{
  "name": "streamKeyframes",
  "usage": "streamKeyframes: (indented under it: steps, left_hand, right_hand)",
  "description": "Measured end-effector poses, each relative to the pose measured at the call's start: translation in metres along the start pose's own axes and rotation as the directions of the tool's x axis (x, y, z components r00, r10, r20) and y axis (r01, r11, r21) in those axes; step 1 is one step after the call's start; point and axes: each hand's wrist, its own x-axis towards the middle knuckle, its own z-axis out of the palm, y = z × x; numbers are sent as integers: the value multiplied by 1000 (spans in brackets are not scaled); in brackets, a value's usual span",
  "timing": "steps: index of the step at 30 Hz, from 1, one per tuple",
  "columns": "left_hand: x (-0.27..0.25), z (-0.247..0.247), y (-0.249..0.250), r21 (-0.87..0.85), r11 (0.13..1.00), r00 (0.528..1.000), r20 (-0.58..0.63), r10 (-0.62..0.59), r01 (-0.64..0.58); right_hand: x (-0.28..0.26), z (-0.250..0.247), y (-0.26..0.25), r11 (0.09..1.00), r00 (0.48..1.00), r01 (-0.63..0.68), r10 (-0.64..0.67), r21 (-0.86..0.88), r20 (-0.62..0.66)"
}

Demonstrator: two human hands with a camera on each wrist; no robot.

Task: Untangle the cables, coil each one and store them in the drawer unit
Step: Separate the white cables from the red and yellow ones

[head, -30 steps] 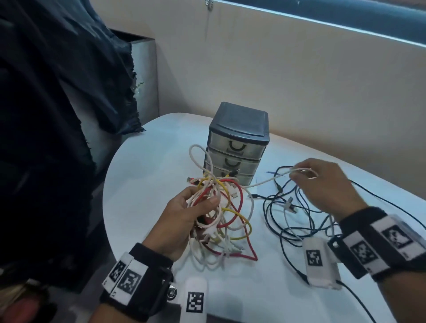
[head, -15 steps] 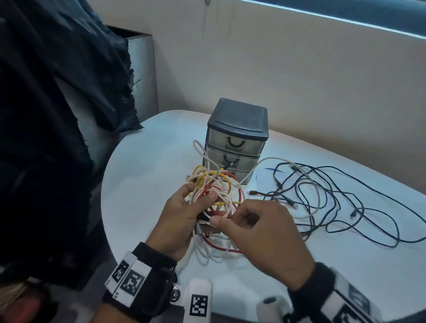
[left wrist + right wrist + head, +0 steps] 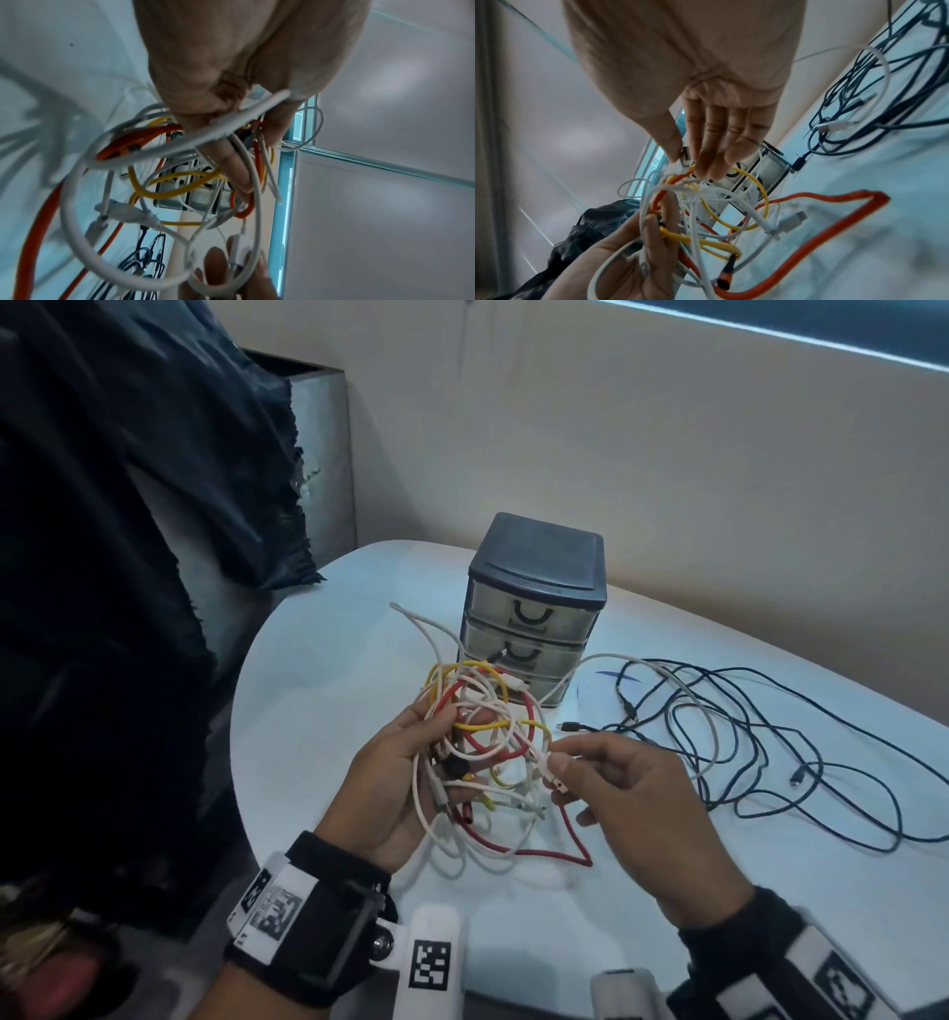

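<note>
My left hand point(image 3: 454, 755) grips a tangle of white, yellow and red cables point(image 3: 488, 731) above the white table point(image 3: 328, 711). In the left wrist view its fingers point(image 3: 231, 170) curl through the loops. My right hand point(image 3: 558, 762) pinches a white connector point(image 3: 555, 782) at the tangle's right side; the right wrist view shows thumb and forefinger closed on this connector point(image 3: 684, 159). A red cable point(image 3: 554, 852) hangs from the tangle onto the table. The grey drawer unit point(image 3: 536, 567) stands behind, all three drawers closed.
Loose black cables point(image 3: 801, 726) and one white cable point(image 3: 711, 711) sprawl over the table to the right of the drawer unit. A dark cloth point(image 3: 128, 546) and a metal bin point(image 3: 328, 454) stand at the left. A beige wall point(image 3: 667, 480) runs behind the table.
My right hand left the black cables on the right, came to the tangle and now pinches a white connector. My left hand keeps holding the tangle.
</note>
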Motion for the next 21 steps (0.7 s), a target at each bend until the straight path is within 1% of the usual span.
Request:
streamKeyframes:
  steps: [3, 6, 8, 12, 14, 16, 17, 19, 21]
  left_hand:
    - [-1, 0, 0, -21, 1000, 1000, 12, -17, 17]
    - [-2, 0, -1, 9, 1000, 999, 40, -12, 12]
    - [-1, 0, -3, 51, 999, 998, 58, -2, -1]
    - [-2, 1, -5, 89, 996, 995, 101, 8, -17]
    - [-2, 0, -5, 100, 995, 994, 110, 7, -18]
    - [-1, -1, -5, 95, 995, 994, 110, 1, -12]
    - [-1, -2, -5, 85, 996, 994, 109, -2, -7]
    - [-2, -3, -4, 44, 999, 992, 123, -10, 5]
    - [-3, -3, -1, -2, 1000, 991, 135, -23, 23]
  right_hand:
    - [2, -2, 7, 999, 998, 36, -37, -40, -42]
    - [3, -2, 11, 992, 987, 82, -93, -92, -129]
    - [5, -2, 9, 983, 972, 128, -150, -128, -181]
    - [10, -3, -8, 962, 933, 243, -268, -128, -242]
    - [18, -6, -16, 946, 914, 278, -314, -166, -257]
    - [28, -11, -19, 914, 911, 286, -353, -288, -214]
    - [33, -14, -19, 884, 920, 277, -357, -376, -161]
    - [39, -19, -18, 797, 946, 264, -325, -543, -17]
    - [40, -22, -18, 702, 958, 272, -260, -658, 119]
